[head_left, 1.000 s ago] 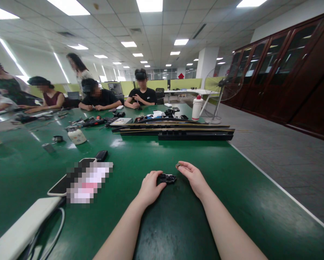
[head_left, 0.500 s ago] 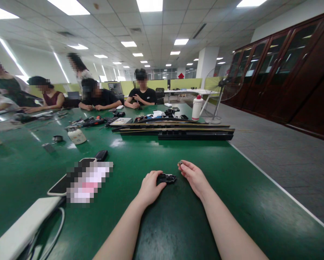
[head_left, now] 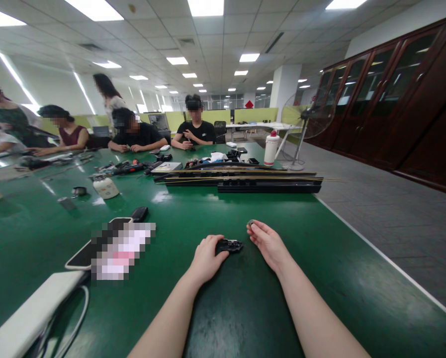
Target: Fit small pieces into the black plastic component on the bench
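On the green table (head_left: 241, 313), my left hand (head_left: 209, 256) is closed around the left end of a small black device part (head_left: 230, 245), with thumb and fingers on either side of it. The part lies low at the tabletop, and its open upper face shows some metallic bits. My right hand (head_left: 266, 242) is raised a little to the right and pinches a small dark greyish piece (head_left: 250, 223) between thumb and fingertips. That piece is too small to name, and it is apart from the black part.
Long black rails (head_left: 271, 186) with thin yellowish rods lie across the table ahead. A white bottle (head_left: 271, 149) stands behind them. On the left are a phone (head_left: 103, 243), a white box-like device (head_left: 32, 313) with a cable, and a jar (head_left: 105, 187). Several people sit beyond.
My right hand has shifted very slightly to the right with the small piece turned in its fingertips. My left hand and the black part have stayed in place.
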Demonstrator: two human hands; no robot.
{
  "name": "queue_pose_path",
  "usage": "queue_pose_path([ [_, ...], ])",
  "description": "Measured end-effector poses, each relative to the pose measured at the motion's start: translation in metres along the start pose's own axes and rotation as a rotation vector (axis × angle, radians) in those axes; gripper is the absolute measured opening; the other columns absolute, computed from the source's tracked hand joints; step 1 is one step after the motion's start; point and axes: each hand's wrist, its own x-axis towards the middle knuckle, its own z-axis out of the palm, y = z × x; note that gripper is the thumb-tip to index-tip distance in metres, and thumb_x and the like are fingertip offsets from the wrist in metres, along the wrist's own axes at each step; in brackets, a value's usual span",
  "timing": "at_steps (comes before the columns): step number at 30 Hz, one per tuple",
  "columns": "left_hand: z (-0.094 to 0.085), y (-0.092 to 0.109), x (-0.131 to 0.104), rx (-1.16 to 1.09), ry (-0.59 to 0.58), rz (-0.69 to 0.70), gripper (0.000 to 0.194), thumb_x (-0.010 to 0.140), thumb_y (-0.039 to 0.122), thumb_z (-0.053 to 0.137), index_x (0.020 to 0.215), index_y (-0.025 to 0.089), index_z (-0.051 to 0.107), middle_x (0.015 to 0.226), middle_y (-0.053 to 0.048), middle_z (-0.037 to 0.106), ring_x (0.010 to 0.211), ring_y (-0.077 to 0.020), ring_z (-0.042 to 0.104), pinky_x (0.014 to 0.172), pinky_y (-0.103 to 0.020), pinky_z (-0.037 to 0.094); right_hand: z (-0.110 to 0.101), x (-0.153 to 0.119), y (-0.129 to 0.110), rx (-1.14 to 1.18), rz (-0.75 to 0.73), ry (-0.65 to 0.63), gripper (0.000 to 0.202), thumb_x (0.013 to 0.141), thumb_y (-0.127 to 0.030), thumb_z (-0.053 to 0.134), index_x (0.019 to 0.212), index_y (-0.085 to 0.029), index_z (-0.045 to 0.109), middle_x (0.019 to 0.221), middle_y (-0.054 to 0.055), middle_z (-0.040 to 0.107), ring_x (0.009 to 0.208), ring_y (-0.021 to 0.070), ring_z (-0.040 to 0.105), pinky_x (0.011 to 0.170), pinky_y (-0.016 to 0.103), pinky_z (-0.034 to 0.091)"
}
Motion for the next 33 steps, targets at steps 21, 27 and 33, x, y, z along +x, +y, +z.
queue_pose_path([
  [21, 0.0002, -0.0004, -0.0004, 0.005, -0.004, 0.002, 0.037, 0.074, 0.025, 0.058, 0.111, 0.017, 0.053, 0.11, -0.008, 0.058, 0.102, -0.0217, 0.052, 0.089, -0.034, 0.039, -0.0014, 0.0008, -0.001, 0.003, 0.007, 0.043, 0.027, 0.057, -0.033, 0.077, 0.079, -0.023, 0.066, 0.078, 0.0, 0.069, 0.072, 0.0137, 0.062, 0.064, 0.025, 0.047],
  [27, 0.0005, -0.0005, -0.0006, 0.0, -0.004, -0.002, 0.037, 0.074, 0.025, 0.058, 0.11, 0.019, 0.054, 0.11, -0.007, 0.058, 0.103, -0.0215, 0.052, 0.09, -0.034, 0.039, -0.0021, 0.0017, -0.0011, -0.008, 0.007, 0.033, 0.024, 0.058, -0.033, 0.076, 0.078, -0.023, 0.066, 0.076, 0.0, 0.068, 0.067, 0.013, 0.061, 0.063, 0.026, 0.047],
  [33, -0.0001, 0.0002, -0.0008, -0.003, -0.003, -0.005, 0.037, 0.074, 0.025, 0.058, 0.11, 0.02, 0.054, 0.11, -0.006, 0.058, 0.103, -0.0215, 0.052, 0.09, -0.034, 0.039, -0.0038, 0.0027, 0.0001, -0.041, -0.001, 0.026, 0.025, 0.059, -0.034, 0.075, 0.08, -0.024, 0.065, 0.078, 0.0, 0.069, 0.068, 0.0141, 0.062, 0.065, 0.028, 0.047],
])
